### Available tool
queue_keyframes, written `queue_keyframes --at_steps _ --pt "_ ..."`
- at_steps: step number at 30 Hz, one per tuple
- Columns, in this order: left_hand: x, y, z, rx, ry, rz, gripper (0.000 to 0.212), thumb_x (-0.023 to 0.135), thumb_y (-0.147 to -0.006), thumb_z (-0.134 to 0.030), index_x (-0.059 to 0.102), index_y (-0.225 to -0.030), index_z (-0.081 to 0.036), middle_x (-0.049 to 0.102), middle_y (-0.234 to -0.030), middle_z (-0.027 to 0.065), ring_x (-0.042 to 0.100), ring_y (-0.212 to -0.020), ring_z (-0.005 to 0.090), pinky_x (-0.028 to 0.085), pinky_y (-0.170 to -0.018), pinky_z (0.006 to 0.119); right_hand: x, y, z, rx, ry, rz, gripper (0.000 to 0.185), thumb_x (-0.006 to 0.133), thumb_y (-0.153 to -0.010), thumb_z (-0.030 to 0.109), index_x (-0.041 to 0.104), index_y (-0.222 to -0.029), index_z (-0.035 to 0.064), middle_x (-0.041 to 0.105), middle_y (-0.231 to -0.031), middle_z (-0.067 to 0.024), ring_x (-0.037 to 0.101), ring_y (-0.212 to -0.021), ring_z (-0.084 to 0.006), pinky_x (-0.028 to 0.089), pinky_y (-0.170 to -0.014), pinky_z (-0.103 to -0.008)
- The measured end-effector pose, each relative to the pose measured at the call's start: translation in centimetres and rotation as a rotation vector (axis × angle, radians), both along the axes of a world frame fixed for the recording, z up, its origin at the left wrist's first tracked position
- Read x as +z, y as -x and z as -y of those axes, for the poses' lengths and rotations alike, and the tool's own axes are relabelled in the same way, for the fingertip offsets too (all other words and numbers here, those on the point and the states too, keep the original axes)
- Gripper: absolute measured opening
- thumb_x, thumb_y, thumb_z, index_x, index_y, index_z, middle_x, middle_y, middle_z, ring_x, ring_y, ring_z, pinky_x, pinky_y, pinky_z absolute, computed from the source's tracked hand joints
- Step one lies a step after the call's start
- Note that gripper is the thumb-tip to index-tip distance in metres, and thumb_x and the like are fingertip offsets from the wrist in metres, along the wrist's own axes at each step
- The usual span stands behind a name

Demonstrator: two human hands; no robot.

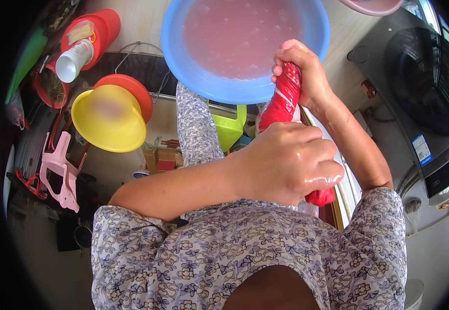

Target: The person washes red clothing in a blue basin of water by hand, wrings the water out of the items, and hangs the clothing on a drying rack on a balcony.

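Observation:
A wet red cloth (284, 95) is twisted into a tight roll between my two hands. My left hand (300, 162) grips its lower part, and a red end pokes out below the fist. Around the upper end is closed my right hand (304, 68), over the right part of the rim of a blue plastic basin (224, 91). Pinkish, slightly foamy water (240, 38) lies in the basin. Both hands look wet. Which arm crosses from the left is plain: the left forearm spans the lap, while the right one comes down the right side.
A yellow basin (81, 128) and a red round lid or basin (143, 93) are at the left, near a pink plastic stool (59, 170) and red buckets (110, 25). A green plastic stool (228, 128) is beneath the blue basin. At the right stands a dark washing machine (379, 50).

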State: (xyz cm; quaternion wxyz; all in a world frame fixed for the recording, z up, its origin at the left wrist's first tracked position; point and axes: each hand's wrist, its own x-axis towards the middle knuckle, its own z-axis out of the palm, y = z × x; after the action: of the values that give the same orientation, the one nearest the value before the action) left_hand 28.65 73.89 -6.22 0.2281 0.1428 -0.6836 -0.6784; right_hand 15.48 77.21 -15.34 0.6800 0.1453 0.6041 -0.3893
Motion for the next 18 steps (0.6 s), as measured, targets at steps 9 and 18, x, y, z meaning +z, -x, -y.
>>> queue_keyframes --at_steps 9,18 --pt "-3.2 0.6 -2.8 -0.219 0.223 0.064 0.011 0.060 -0.062 -0.011 0.051 -0.066 -0.009 0.049 -0.067 0.0046 0.057 -0.065 0.0205 0.046 -0.054 0.032 -1.5 -0.4 0.7 0.124 0.041 -0.140 0.005 0.056 -0.076 0.002 0.052 -0.079 0.0018 0.055 -0.063 -0.0088 0.056 -0.053 -0.0168 0.049 -0.051 -0.0299" --pt "-7.3 0.5 -4.2 -0.407 0.228 0.202 0.009 0.064 -0.061 -0.009 0.059 -0.069 -0.008 0.060 -0.068 0.0083 0.062 -0.064 0.0249 0.050 -0.053 0.037 -3.3 -1.3 0.8 0.176 0.000 -0.243 0.008 0.059 -0.075 0.002 0.051 -0.076 0.0025 0.055 -0.062 -0.0082 0.056 -0.052 -0.0166 0.045 -0.047 -0.0291"
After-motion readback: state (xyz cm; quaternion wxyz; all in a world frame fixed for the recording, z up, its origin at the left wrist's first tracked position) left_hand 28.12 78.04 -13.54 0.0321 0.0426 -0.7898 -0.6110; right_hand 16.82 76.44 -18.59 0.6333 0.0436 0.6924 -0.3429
